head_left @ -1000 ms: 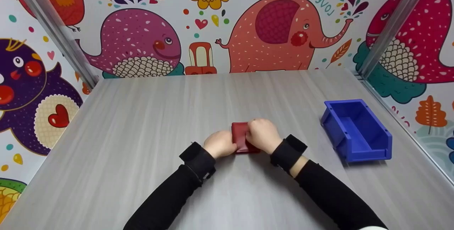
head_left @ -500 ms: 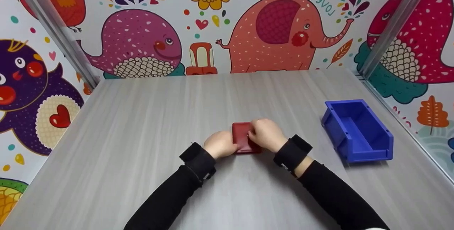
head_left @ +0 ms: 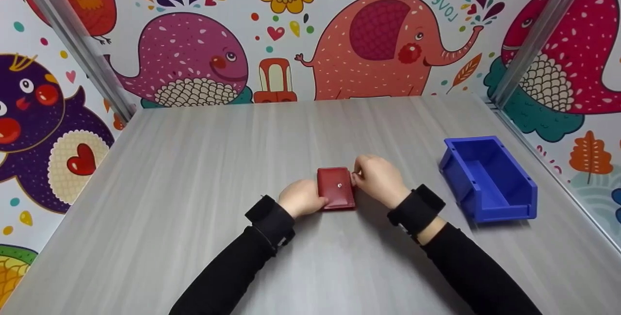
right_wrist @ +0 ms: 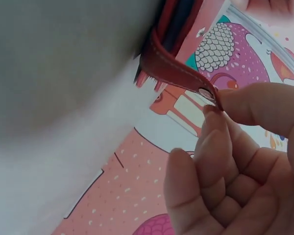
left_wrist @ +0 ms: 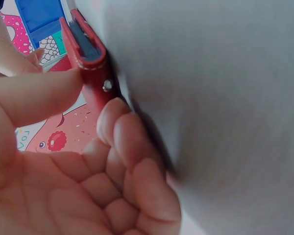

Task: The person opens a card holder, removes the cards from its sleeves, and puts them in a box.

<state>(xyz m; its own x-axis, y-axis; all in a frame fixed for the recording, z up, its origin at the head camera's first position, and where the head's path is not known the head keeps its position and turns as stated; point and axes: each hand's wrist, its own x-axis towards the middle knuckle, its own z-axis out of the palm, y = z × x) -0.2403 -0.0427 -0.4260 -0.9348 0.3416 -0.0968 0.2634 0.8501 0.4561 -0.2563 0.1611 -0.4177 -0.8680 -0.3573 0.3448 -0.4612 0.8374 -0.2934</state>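
Note:
A red leather wallet (head_left: 335, 193) lies on the table in front of me, a small metal snap stud showing on its top cover. My left hand (head_left: 302, 198) pinches its left edge, thumb on the cover and fingers curled below; in the left wrist view the wallet (left_wrist: 93, 81) is seen end-on, with dark inner layers between its red covers. At the opposite side my right hand (head_left: 381, 179) pinches the free end of the wallet's narrow strap (right_wrist: 179, 73) between thumb and index finger. That strap stands out from the wallet, with a metal snap near its tip.
A blue plastic bin (head_left: 490, 184) stands to the right on the light wood-grain table (head_left: 194, 169). Printed panels with cartoon animals (head_left: 373, 48) rise along the back and both sides, joined by metal posts (head_left: 73, 38).
My right hand has moved right, off the wallet's top, drawing the strap away from the cover. The snap stud has come into sight. My left hand keeps its hold in the same place.

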